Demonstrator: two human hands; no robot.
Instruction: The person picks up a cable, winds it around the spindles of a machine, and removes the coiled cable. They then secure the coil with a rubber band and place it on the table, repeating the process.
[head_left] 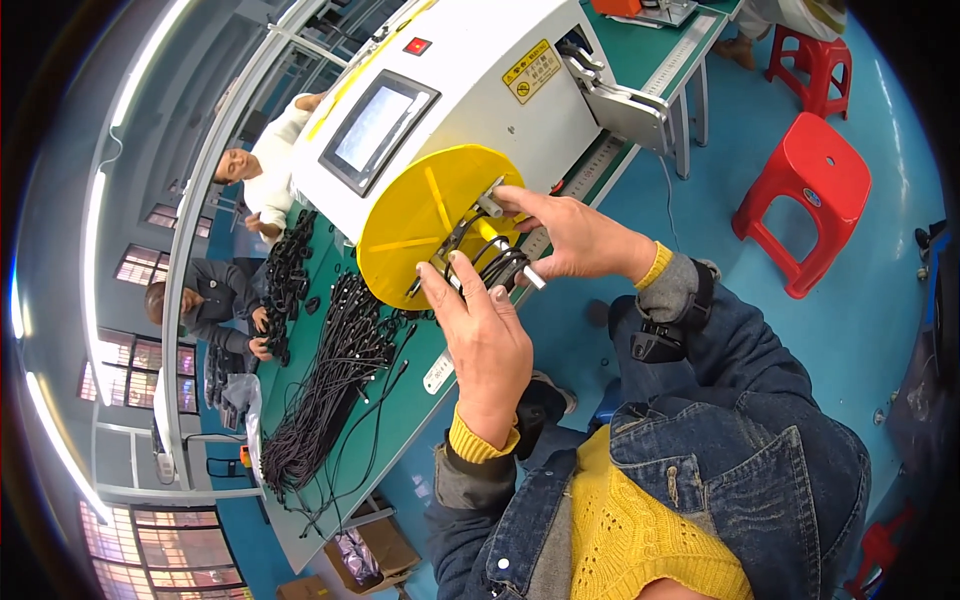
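A yellow round disc [390, 225] stands on the side of a white machine [470, 90]. Against its face sits a coil of black cable [500, 265], wound about metal pegs [535, 277]. My left hand [485, 345] has its fingers closed over the near left side of the coil. From the right, my right hand [590, 238] reaches around the coil: its thumb is at the cable by one peg, and its fingers are by a grey upper peg [490, 206]. The palm sides of both hands are hidden.
A large bundle of black cables [330, 390] lies on the green table [400, 420] left of my hands. Two people sit across it, near more black cables [288, 270]. Red stools [815, 190] stand at right. An open cardboard box [385, 550] is below the table.
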